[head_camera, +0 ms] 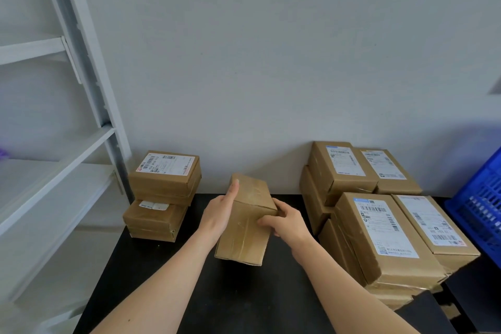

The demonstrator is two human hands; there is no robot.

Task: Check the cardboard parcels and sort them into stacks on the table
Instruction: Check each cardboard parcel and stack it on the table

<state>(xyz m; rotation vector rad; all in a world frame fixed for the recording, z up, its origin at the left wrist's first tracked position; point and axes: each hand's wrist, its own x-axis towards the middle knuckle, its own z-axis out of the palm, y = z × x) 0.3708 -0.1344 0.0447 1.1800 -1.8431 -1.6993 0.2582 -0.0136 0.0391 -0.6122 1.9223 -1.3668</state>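
Over black table, parcel sits between left grip, fingers straight, and right grip, curled round it

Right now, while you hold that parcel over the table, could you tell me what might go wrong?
1. The parcel is tilted; the left hand only presses flat against its side while the right hand grips its edge, so it might slip.
2. The right stacks look uneven, and the nearest parcels seem to reach the table edge; a nudge could topple them.
3. The left stack sits askew, so adding there may tip it.
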